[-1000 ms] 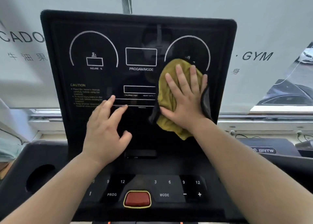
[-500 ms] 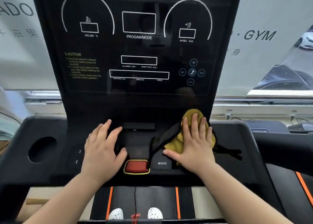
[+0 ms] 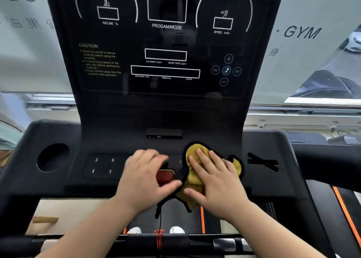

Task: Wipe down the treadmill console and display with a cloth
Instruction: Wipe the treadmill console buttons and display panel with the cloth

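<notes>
The black treadmill console [image 3: 273,179] fills the view, with its upright dark display [image 3: 166,43] above. My right hand [image 3: 216,181] lies flat on a yellow cloth with black edging [image 3: 195,152], pressing it on the button panel right of centre. My left hand [image 3: 144,177] rests with fingers spread on the panel, its thumb touching the cloth's left edge. A red stop button [image 3: 165,176] shows between the two hands, partly covered by my left hand. Buttons marked 3 and 6 [image 3: 104,160] lie to the left.
A round cup holder [image 3: 52,157] sits in the console's left wing and a slot [image 3: 262,162] in the right wing. A red safety cord [image 3: 159,236] hangs below. White shoe tips [image 3: 175,229] stand on the belt. A window with lettering is behind.
My right hand slid the cloth down from the display onto the button panel. My left hand came down too and moved right, over the red button, closer to the cloth.
</notes>
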